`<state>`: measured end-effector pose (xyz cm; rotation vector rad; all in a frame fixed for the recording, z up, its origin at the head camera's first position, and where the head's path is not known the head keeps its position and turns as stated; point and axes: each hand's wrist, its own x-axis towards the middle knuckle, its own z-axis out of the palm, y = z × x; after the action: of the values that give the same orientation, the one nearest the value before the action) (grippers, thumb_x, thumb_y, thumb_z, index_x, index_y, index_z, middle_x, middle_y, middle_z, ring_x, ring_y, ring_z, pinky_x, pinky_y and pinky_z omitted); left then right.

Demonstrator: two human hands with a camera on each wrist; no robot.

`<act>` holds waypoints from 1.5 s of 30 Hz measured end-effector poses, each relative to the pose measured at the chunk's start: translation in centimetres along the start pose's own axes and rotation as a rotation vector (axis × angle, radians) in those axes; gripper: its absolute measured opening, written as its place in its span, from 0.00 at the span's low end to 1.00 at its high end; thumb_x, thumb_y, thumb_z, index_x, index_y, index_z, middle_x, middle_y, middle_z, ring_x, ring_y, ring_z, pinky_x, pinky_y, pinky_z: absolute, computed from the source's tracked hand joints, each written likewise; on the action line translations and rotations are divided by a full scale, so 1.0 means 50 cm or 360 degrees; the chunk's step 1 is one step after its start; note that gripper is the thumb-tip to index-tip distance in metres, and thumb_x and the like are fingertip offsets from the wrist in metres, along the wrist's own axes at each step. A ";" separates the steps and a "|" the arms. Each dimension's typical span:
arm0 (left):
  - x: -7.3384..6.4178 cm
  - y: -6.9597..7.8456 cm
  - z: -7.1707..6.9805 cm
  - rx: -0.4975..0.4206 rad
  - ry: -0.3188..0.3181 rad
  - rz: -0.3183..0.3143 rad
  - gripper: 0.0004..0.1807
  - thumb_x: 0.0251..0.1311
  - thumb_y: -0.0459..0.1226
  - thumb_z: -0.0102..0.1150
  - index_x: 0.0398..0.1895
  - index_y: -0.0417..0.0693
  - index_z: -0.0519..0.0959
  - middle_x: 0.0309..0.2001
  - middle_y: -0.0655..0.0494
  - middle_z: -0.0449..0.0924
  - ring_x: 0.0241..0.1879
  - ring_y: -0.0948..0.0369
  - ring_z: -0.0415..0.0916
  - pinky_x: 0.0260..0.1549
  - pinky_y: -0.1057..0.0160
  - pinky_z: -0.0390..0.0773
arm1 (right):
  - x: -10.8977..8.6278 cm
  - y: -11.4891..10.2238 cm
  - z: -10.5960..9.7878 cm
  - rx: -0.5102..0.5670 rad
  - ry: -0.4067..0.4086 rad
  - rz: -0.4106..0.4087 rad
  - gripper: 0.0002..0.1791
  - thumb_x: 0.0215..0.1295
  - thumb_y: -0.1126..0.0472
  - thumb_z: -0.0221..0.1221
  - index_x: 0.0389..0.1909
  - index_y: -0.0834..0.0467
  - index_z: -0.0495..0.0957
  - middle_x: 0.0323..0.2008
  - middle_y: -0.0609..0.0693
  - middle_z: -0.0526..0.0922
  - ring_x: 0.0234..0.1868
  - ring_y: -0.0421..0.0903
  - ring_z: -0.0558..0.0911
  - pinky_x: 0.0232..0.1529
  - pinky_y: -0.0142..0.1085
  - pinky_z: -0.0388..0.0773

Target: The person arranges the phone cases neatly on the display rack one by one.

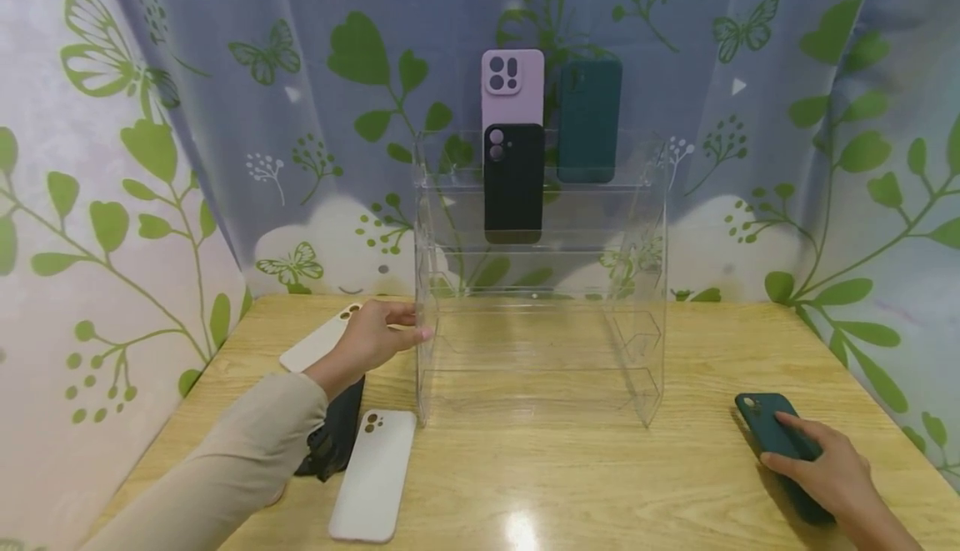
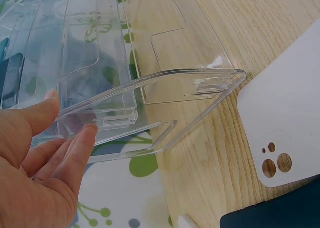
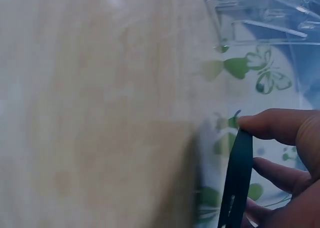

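At the rack's left side, my left hand [image 1: 375, 336] pinches the side panel of a clear plastic display rack [image 1: 427, 384] between thumb and fingers. The same panel [image 2: 150, 80] runs out from those fingers in the left wrist view. Over at the right of the table, my right hand [image 1: 832, 468] grips a dark green phone case [image 1: 763, 424] by its edges. That case is tilted, with a shadow beside it. A lilac phone case [image 1: 517, 107] and a teal one [image 1: 590, 130] stand on the top tier; a black case [image 1: 513, 192] stands lower, in front of the lilac one.
Left of the rack lie a white phone case [image 1: 375, 476], a cream one [image 1: 317, 346] and a dark one [image 1: 345, 418] partly hidden by my left forearm. A patterned curtain [image 1: 322, 142] hangs behind the wooden table [image 1: 570, 484].
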<state>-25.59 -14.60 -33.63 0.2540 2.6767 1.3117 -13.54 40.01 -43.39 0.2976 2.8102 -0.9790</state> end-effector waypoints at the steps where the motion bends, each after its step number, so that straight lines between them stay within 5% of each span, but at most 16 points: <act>1: 0.001 0.000 0.000 0.0000 0.0002 0.0000 0.31 0.62 0.43 0.63 0.66 0.41 0.69 0.58 0.40 0.75 0.60 0.44 0.70 0.51 0.48 0.77 | 0.001 -0.007 -0.003 0.0004 0.0000 0.0008 0.50 0.63 0.43 0.60 0.71 0.70 0.49 0.66 0.82 0.45 0.61 0.81 0.49 0.53 0.73 0.49; 5: 0.001 0.000 0.002 -0.0001 0.0003 -0.0008 0.31 0.62 0.43 0.63 0.67 0.42 0.69 0.59 0.39 0.75 0.60 0.44 0.70 0.52 0.48 0.76 | 0.002 -0.039 -0.016 0.0015 -0.0002 0.0052 0.50 0.65 0.40 0.57 0.73 0.67 0.45 0.67 0.81 0.42 0.61 0.82 0.50 0.51 0.70 0.62; 11: 0.000 0.000 0.003 -0.0001 0.0004 -0.0023 0.31 0.62 0.43 0.63 0.67 0.42 0.69 0.59 0.40 0.74 0.60 0.44 0.70 0.51 0.48 0.76 | -0.003 -0.095 -0.029 0.0010 0.0178 -0.0004 0.50 0.65 0.39 0.56 0.75 0.63 0.45 0.67 0.80 0.45 0.59 0.80 0.56 0.44 0.62 0.72; 31: 0.001 0.001 0.001 0.0011 0.0017 -0.0039 0.32 0.61 0.44 0.63 0.67 0.43 0.69 0.59 0.42 0.75 0.60 0.45 0.70 0.51 0.49 0.77 | -0.007 -0.310 -0.036 0.0304 0.0653 -0.0568 0.44 0.64 0.54 0.62 0.75 0.56 0.51 0.70 0.71 0.50 0.60 0.72 0.58 0.48 0.67 0.63; 45: -0.002 0.002 0.002 -0.0005 0.0009 -0.0022 0.31 0.62 0.43 0.62 0.66 0.42 0.69 0.59 0.40 0.75 0.60 0.45 0.71 0.51 0.49 0.77 | 0.021 -0.455 -0.055 0.0380 0.0844 -0.0721 0.43 0.61 0.51 0.63 0.74 0.52 0.55 0.65 0.66 0.57 0.58 0.64 0.60 0.46 0.59 0.65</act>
<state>-25.45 -14.48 -33.60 0.2317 2.6760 1.3150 -20.10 24.42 -27.87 -0.0815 3.3228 -1.5330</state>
